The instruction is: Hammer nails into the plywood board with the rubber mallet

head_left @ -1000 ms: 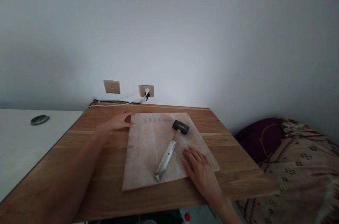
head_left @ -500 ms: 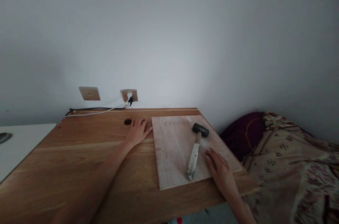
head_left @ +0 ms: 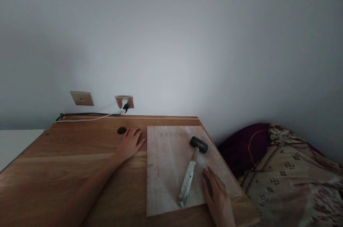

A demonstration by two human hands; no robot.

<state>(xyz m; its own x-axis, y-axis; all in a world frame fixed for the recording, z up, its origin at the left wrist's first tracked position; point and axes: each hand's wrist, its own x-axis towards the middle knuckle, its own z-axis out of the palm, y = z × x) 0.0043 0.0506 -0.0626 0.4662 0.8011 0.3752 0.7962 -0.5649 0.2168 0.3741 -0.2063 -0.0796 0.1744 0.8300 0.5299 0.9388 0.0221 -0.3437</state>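
One black-headed mallet (head_left: 189,175) lay upon the board (head_left: 163,169). The right hand (head_left: 219,198), unclenched, rested on its near right area, apparently to steady it; the left hand (head_left: 129,146), fingers spread, lay beside its left edge.

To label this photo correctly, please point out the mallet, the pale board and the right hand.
Mallet (head_left: 189,174): head view, white handle.
Pale board (head_left: 167,166): head view, surface left of the mallet.
Right hand (head_left: 219,194): head view, back of the hand.
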